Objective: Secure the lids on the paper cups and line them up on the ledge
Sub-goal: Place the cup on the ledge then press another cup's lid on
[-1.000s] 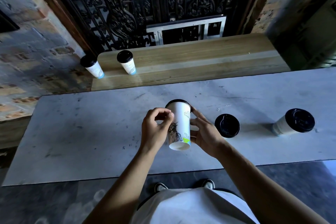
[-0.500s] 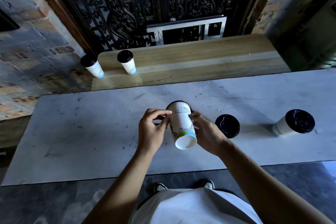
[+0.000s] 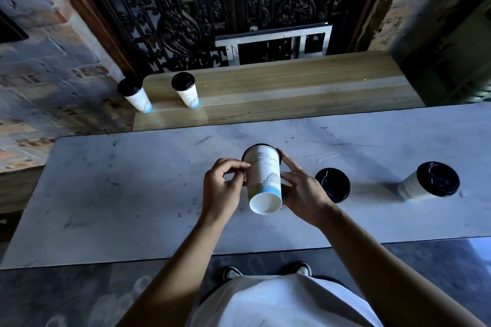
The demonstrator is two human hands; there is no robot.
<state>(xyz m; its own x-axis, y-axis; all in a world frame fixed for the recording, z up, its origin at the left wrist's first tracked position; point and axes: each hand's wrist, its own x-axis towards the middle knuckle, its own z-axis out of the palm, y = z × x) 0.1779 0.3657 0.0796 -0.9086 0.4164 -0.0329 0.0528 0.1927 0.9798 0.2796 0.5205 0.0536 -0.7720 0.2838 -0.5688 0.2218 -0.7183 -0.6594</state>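
A white printed paper cup [image 3: 263,178] is held above the grey table, tipped so its base faces me and its black lid edge [image 3: 259,145] points away. My left hand [image 3: 224,188] pinches the cup's left side near the lid. My right hand [image 3: 301,191] grips its right side, fingers reaching the rim. Just right of my right hand stands a black-lidded cup [image 3: 332,185], seen from above. Another lidded cup [image 3: 430,182] stands further right. Two lidded cups [image 3: 135,94] [image 3: 186,90] stand on the wooden ledge [image 3: 292,87] at its left end.
The grey table [image 3: 132,194] runs across the view, its near edge by my feet. The wooden ledge lies behind it, backed by a black ornate metal gate [image 3: 212,8]. Brick walls flank both sides.
The cup has been turned between my hands and tipped further, so its base now faces me more. Both hands stay on it, shifting slightly right.
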